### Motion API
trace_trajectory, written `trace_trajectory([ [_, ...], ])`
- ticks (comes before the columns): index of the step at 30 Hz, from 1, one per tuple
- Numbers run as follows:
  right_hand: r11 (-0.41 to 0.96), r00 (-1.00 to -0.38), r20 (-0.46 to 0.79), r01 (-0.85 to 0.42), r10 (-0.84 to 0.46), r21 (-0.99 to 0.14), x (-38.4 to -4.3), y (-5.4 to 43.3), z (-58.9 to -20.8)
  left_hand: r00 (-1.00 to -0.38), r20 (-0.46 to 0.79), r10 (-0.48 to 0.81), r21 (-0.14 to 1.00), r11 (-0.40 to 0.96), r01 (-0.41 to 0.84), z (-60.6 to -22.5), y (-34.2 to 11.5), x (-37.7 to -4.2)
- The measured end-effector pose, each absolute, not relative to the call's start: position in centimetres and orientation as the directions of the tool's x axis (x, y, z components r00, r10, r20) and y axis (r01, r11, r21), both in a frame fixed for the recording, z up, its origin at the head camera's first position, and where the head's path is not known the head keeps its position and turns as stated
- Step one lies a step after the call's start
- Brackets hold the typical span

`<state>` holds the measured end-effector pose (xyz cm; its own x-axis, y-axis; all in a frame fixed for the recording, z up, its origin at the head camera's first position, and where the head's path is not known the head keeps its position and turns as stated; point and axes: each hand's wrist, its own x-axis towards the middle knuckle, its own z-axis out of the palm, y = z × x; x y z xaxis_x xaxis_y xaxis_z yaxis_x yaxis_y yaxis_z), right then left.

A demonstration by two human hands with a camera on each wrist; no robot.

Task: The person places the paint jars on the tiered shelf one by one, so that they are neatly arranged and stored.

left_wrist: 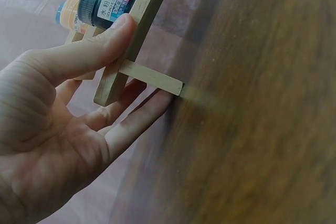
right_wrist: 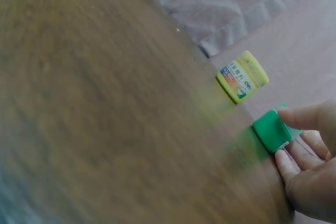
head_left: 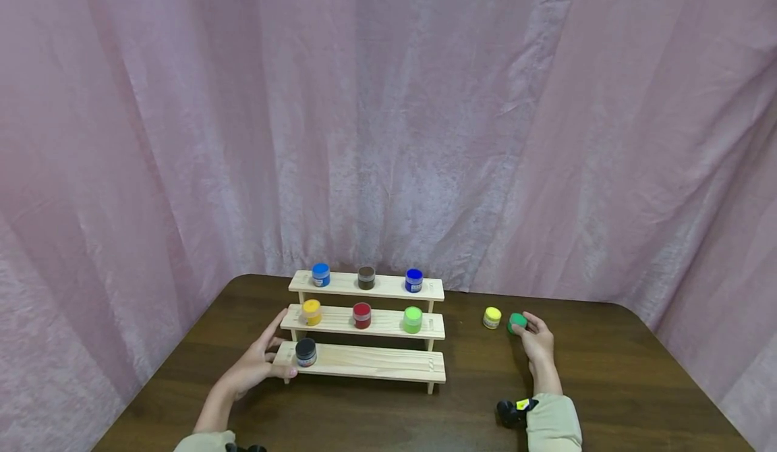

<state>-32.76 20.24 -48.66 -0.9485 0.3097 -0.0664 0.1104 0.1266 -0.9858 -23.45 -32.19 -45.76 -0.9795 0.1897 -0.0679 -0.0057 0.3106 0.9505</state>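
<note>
At the left end of a three-step wooden stand (head_left: 388, 363), my left hand (head_left: 253, 364) grips the lowest shelf. Its thumb lies against the front edge beside a black paint jar (left_wrist: 107, 2), with the other fingers around and under the end, near the leg (left_wrist: 152, 77). Off to the right, my right hand (head_left: 537, 344) pinches a green paint jar (right_wrist: 270, 131) between thumb and fingers, at the tabletop. Just left of it stands a yellow paint jar (right_wrist: 242, 77), apart from the fingers.
On the top shelf sit blue (head_left: 320, 275), brown (head_left: 366, 278) and dark blue (head_left: 414, 280) jars. Orange-yellow (head_left: 312, 312), red (head_left: 361, 316) and light green (head_left: 412, 320) jars occupy the middle shelf. A pink curtain (head_left: 388, 135) hangs behind the brown table (head_left: 364, 418).
</note>
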Motion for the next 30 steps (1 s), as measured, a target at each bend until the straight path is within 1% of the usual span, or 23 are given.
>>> trace_trajectory([
  [5,0.122,-0.946,-0.074,0.118,0.314,-0.986,-32.6,20.3,-48.6,-0.977,-0.072,0.199,0.952,0.307,-0.007,-45.7,-32.1,-23.4],
  [14,0.101,-0.944,-0.105,0.142,0.313,-0.985,-32.5,20.4,-48.3,-0.982,-0.082,0.169,0.947,0.321,-0.023,-45.5,-32.0,-23.3],
  [18,0.068,-0.943,-0.087,0.114,0.322,-0.991,-32.2,20.6,-48.2,-0.982,-0.082,0.172,0.947,0.321,-0.023,-45.5,-32.0,-23.3],
  [23,0.046,-0.937,-0.034,0.053,0.349,-0.998,-32.1,20.7,-47.6,-0.983,-0.087,0.161,0.946,0.323,-0.030,-45.5,-31.9,-23.2],
  [30,0.035,-0.932,-0.023,0.038,0.362,-0.999,-31.9,20.7,-46.3,-0.985,-0.081,0.154,0.944,0.328,-0.026,-45.6,-32.0,-23.3],
])
